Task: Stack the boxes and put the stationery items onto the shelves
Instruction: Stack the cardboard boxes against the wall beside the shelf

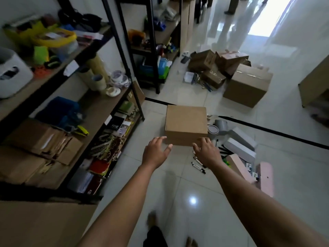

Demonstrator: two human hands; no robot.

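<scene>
Both hands, left hand [155,152] and right hand [206,152], reach with fingers spread and released toward the cardboard box [186,124] on the floor [178,184].

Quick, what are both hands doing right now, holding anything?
Left hand: open, fingers spread, holding nothing, near the cardboard box.
Right hand: open, holding nothing, by the box's near edge.

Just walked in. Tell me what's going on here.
A person is standing on the tiled floor beside the storage shelves, reaching both arms toward a closed cardboard box on the floor. The left hand and right hand are open at the box's near edge, one toward each corner; neither grips it yet. Markers, tape rolls and white and pink boxes lie scattered to the right, and more cardboard boxes sit further back.
</scene>
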